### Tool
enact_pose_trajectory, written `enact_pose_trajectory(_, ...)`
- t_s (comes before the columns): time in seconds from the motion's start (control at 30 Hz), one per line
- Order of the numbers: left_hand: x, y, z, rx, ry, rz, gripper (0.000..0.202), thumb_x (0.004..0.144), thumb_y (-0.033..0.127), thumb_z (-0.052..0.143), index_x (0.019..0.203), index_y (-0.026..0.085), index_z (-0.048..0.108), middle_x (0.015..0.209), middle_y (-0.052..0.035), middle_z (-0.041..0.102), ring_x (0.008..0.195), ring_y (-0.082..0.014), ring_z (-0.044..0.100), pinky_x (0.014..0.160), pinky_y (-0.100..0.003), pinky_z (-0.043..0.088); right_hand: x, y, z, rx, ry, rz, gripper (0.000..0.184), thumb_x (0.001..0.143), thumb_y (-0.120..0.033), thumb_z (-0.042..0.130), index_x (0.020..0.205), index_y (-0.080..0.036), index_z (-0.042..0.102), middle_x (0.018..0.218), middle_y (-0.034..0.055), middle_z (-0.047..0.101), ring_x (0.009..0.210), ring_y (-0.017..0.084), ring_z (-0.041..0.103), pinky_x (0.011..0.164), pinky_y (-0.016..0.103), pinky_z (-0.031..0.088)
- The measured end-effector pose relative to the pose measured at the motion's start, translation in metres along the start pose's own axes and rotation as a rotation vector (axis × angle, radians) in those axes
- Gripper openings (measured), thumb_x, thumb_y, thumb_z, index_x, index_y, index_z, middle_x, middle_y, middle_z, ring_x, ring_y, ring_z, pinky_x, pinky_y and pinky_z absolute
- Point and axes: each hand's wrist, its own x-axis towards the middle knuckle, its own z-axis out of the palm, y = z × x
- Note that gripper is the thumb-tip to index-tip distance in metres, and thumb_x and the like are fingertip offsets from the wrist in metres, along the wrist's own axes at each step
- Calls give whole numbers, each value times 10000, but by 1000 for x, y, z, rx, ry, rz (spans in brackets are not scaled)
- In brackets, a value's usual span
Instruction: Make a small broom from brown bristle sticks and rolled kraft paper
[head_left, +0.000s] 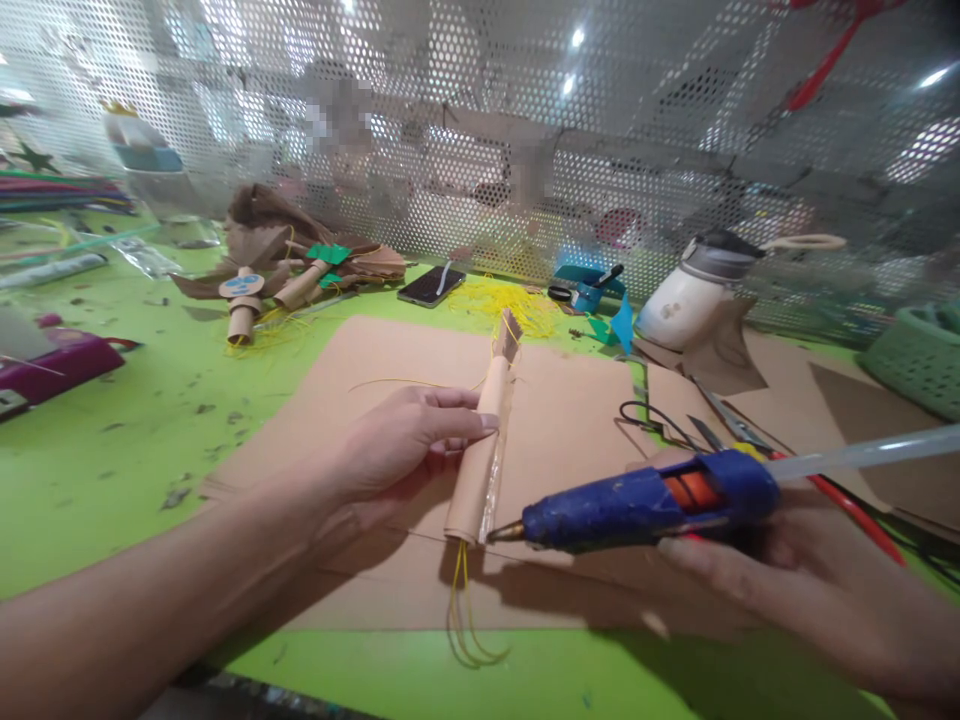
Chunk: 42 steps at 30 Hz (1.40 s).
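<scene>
Right hand (806,580), nozzle (508,532) beside tube edge (477,502)

White lights (577,38) glare across the perforated panel (465,130), shadows fall softly, and edges look stretched.

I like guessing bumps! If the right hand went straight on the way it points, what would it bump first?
Likely the paper tube, near its lower end, with the glue gun in the right hand leading; depth is unclear.
</scene>
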Motion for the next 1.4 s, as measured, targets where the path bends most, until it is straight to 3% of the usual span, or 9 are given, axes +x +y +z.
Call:
enact_pose_trajectory(0.13, 1, -1, -1, -6, -21, -16, 135, 730, 9, 604, 771, 87, 706, 704, -60, 657, 620, -128, 598, 622, -211, 500, -2, 4, -1, -46, 79, 16, 109, 737, -358, 673, 771, -287, 749, 576, -37, 695, 488, 206, 641, 473, 268, 572)
enact_pose_trajectory(0.3, 3, -3, -5, 10, -27, -6, 186, 691, 68, 676, 871, 86, 722, 783, -84, 690, 650, -139, 609, 648, -224, 504, -2, 3, -1, 75, -122, 20, 271, 814, -349, 593, 1054, -313, 714, 675, -42, 726, 613, 217, 688, 524, 256, 578)
enact_pose_trajectory(0.47, 1, -3, -5, 29, -80, 10, 192, 739, 74, 627, 902, 96, 727, 816, -88, 702, 686, -144, 623, 690, -232, 505, 7, 4, 0, -98, 154, -37, 217, 810, -376, 601, 873, -233, 751, 769, 12, 746, 733, 239, 699, 658, 290, 593)
enact_pose_trajectory(0.57, 0, -2, -5, 34, -85, 3, 198, 723, 81, 652, 906, 93, 727, 819, -91, 703, 704, -152, 624, 735, -249, 506, 10, 3, 0, -184, 175, -45, 228, 833, -372, 570, 771, -235, 741, 651, -4, 718, 623, 209, 683, 593, 277, 594)
enact_pose_trajectory(0.73, 1, -2, -6, 11, -101, -14, 235, 702, 98, 683, 934, 105, 719, 904, -100, 705, 766, -178, 635, 784, -288, 507, 5, 2, -2, -176, 38, -72, 215, 825, -380, 583, 876, -268, 760, 669, 4, 729, 656, 223, 695, 566, 277, 594)
enact_pose_trajectory(0.93, 1, -3, -8, 46, -103, 9, 266, 745, 105, 638, 1002, 103, 709, 944, -109, 709, 797, -171, 646, 731, -230, 500, 9, 3, 1, -216, 178, -40, 273, 868, -373, 519, 881, -231, 753, 688, 4, 732, 621, 196, 682, 516, 242, 565)
enact_pose_trajectory(1.07, 0, -4, -7, 29, -144, -16, 312, 738, 114, 639, 1043, 90, 696, 889, -115, 715, 757, -182, 657, 739, -259, 507, 8, 1, -1, -190, 159, -14, 273, 862, -371, 529, 932, -229, 752, 750, 11, 749, 675, 203, 695, 574, 246, 575)
enact_pose_trajectory(1.17, -1, -4, -6, 20, -125, -14, 315, 716, 116, 665, 1028, 99, 703, 875, -104, 716, 740, -181, 653, 761, -278, 506, 6, 1, -3, -186, 90, -34, 241, 834, -371, 564, 808, -233, 761, 707, 9, 747, 648, 211, 696, 554, 239, 572)
enact_pose_trajectory(1.4, -1, -5, -8, 41, -153, 24, 352, 706, 142, 697, 1057, 114, 702, 839, -78, 714, 790, -176, 649, 752, -232, 491, 10, 10, -5, -283, 192, -1, 299, 853, -398, 510, 852, -225, 755, 651, 23, 728, 612, 229, 689, 480, 263, 556)
